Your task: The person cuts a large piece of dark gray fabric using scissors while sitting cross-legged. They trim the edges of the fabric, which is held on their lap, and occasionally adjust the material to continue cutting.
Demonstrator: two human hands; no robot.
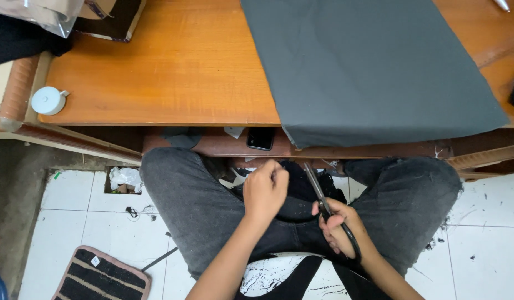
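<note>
2 bare forearms, sleeveless to the frame edge; dark grey jeans [196, 205], lint-flecked.

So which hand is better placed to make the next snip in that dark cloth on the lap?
Right, probably. The right hand already grips the scissors by their black handles, blades pointing up toward the dark cloth. The left hand is closed on the cloth's edge, seemingly holding it up, with no tool.

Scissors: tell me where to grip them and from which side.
Grip the scissors by the black handle loops, coming from the person's right and below, as the right hand does. The blades point up and away toward the desk edge, so the loops lie nearest.
</note>
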